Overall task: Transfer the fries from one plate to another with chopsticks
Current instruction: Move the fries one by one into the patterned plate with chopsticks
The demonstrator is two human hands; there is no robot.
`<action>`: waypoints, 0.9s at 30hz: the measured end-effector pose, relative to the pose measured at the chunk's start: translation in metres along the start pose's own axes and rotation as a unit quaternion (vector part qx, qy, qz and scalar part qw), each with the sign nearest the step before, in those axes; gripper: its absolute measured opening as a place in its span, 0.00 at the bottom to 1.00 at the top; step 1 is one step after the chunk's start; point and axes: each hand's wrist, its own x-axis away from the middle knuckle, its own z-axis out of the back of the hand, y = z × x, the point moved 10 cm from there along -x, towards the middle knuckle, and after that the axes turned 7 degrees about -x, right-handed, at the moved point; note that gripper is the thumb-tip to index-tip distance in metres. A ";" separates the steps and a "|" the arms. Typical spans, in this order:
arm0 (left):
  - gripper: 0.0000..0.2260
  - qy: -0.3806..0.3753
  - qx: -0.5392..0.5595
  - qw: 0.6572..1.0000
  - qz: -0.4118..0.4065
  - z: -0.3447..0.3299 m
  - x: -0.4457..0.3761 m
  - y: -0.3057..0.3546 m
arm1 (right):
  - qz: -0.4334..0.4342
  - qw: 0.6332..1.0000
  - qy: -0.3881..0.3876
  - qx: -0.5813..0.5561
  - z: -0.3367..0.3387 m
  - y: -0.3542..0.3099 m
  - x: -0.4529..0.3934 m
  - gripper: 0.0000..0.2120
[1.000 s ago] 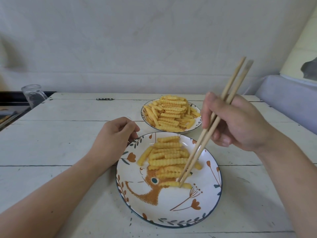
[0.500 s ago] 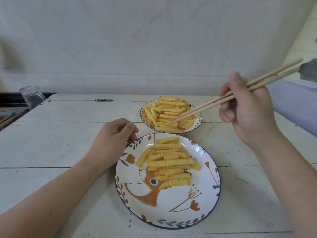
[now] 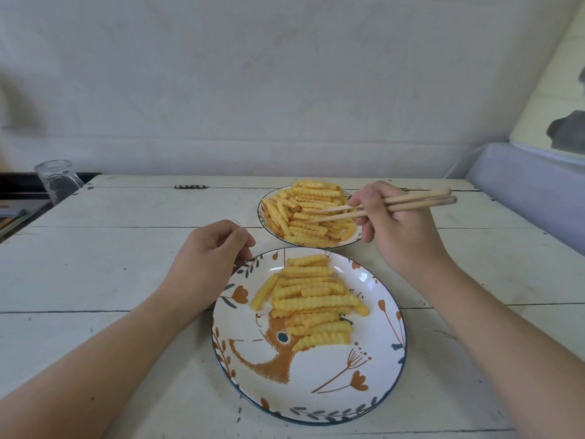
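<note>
The right hand (image 3: 402,229) is lowering, levelling the chopsticks (image 3: 380,206) so their tips are dipping into the far plate's fries (image 3: 304,213).

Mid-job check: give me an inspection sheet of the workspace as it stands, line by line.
Surface: white plank table, scuffed paint.
Job's things: far plate heaped with crinkle fries; near patterned plate holding a smaller batch of fries; chopsticks, tips over the far heap, no fry visibly pinched.
Clutter: clear glass at the far left corner.
Grips: right hand holds the chopsticks; left hand is loosely curled at the near plate's rim, contact unclear.
Cables: thin cord at far right.
Surroundings: pale wall; grey cushioned surface to the right.
</note>
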 end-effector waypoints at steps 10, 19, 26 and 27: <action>0.13 -0.004 0.002 1.000 0.002 -0.001 0.000 0.001 | -0.029 0.987 0.073 -0.140 0.019 -0.009 -0.006 0.21; 0.13 -0.003 0.000 1.000 0.003 0.000 -0.001 -0.001 | -0.130 0.951 -0.145 -0.239 -0.006 -0.047 0.010 0.25; 0.12 -0.004 -0.002 1.000 0.005 -0.001 -0.001 -0.001 | -0.098 0.964 -0.213 -0.123 -0.022 -0.055 0.020 0.18; 0.12 -0.004 -0.002 1.000 0.005 -0.001 -0.001 -0.001 | -0.098 0.965 -0.208 -0.126 -0.020 -0.055 0.019 0.17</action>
